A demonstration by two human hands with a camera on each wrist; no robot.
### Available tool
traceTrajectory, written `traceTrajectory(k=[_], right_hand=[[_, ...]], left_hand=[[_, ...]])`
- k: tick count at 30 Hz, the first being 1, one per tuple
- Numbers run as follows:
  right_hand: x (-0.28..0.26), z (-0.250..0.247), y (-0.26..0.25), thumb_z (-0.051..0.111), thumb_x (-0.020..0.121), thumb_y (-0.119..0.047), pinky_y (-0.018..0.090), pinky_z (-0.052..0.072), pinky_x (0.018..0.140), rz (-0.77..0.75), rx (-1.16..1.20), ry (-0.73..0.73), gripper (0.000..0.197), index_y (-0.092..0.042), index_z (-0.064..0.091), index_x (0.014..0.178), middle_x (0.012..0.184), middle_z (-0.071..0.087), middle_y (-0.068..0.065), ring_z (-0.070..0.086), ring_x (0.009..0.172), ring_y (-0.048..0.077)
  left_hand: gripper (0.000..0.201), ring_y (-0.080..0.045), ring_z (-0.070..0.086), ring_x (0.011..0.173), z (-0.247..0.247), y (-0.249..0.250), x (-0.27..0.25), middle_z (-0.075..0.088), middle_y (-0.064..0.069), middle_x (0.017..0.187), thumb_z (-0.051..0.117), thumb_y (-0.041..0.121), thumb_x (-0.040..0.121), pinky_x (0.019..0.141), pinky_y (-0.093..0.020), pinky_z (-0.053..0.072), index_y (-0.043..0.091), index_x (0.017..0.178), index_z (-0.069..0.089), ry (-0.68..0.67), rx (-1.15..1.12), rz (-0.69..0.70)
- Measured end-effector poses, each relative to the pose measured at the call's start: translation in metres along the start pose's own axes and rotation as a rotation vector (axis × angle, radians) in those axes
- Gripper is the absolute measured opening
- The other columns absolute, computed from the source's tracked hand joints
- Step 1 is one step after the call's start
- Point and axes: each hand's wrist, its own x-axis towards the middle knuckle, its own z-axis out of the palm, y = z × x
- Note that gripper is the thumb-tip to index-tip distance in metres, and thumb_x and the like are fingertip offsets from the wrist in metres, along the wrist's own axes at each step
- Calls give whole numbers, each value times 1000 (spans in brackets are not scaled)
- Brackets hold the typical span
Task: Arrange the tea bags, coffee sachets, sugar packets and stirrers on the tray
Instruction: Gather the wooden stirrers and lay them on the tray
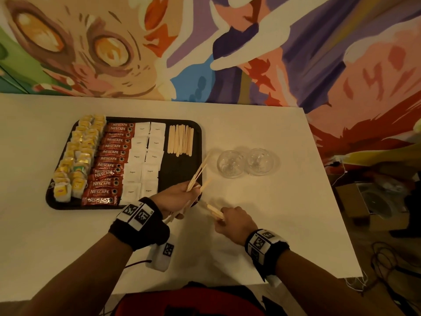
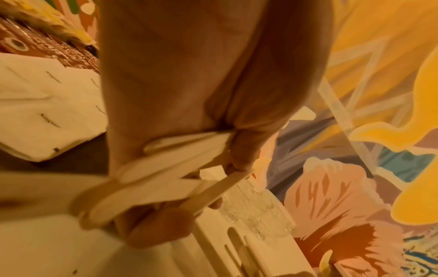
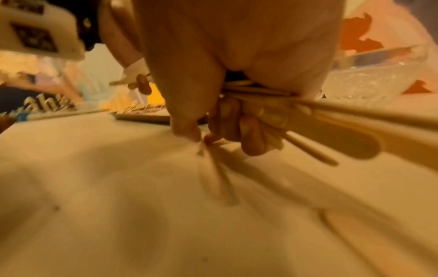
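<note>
Left hand (image 1: 180, 197) grips splayed stirrers (image 1: 196, 176); right hand (image 1: 234, 221) grasps more. Square them together, then lay beside the tray's (image 1: 198, 137) row (image 1: 181, 139).

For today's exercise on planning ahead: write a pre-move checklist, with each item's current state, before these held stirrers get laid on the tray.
1. Left hand grips its stirrers: ok.
2. Right hand grips its stirrers: ok.
3. Bare tray space below the laid stirrer row: ok.
4. Left bundle aligned: not ok, splayed.
5. Glass bowls clear of the path: ok.
6. Stirrer count in each hand: cannot tell.
</note>
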Motion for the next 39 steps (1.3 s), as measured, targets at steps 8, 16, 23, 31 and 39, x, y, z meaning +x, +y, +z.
traceTrajectory(k=[8, 16, 23, 31, 39], right_hand=[[9, -7, 3, 45, 101, -26, 28, 38, 64, -60, 257, 88, 11, -17, 44, 95, 87, 56, 3, 50, 68, 16], [25, -24, -13, 35, 105, -32, 24, 49, 64, -44, 598, 98, 19, -16, 43, 112, 88, 64, -5, 58, 69, 13], [36, -36, -53, 39, 105, -26, 29, 42, 49, -44, 1071, 19, 15, -18, 43, 93, 65, 45, -1, 44, 52, 16], [37, -35, -75, 60, 95, -41, 20, 34, 41, -62, 1007, -123, 27, -17, 57, 84, 54, 38, -4, 33, 40, 8], [38, -43, -78, 66, 92, -14, 20, 37, 44, -81, 978, -179, 11, -16, 68, 82, 70, 52, 7, 40, 48, 10]], left_hand=[[21, -23, 56, 90, -10, -7, -1, 62, -6, 109, 46, 36, 100, 71, -35, 47, 26, 118, 52, 47, -287, -40], [12, -20, 52, 65, -8, -7, 10, 53, -6, 82, 48, 26, 101, 59, -34, 42, 18, 107, 53, 132, -830, 68], [6, -19, 49, 66, -4, -1, 12, 51, -5, 81, 46, 21, 101, 67, -34, 43, 18, 99, 51, 195, -1115, 162], [23, -17, 52, 72, -10, -10, 17, 53, -5, 86, 48, 21, 100, 72, -34, 52, 14, 122, 48, 363, -1286, 224], [19, -18, 55, 72, -21, -19, 17, 53, -6, 93, 46, 26, 101, 63, -37, 54, 20, 118, 46, 296, -1286, 214]])
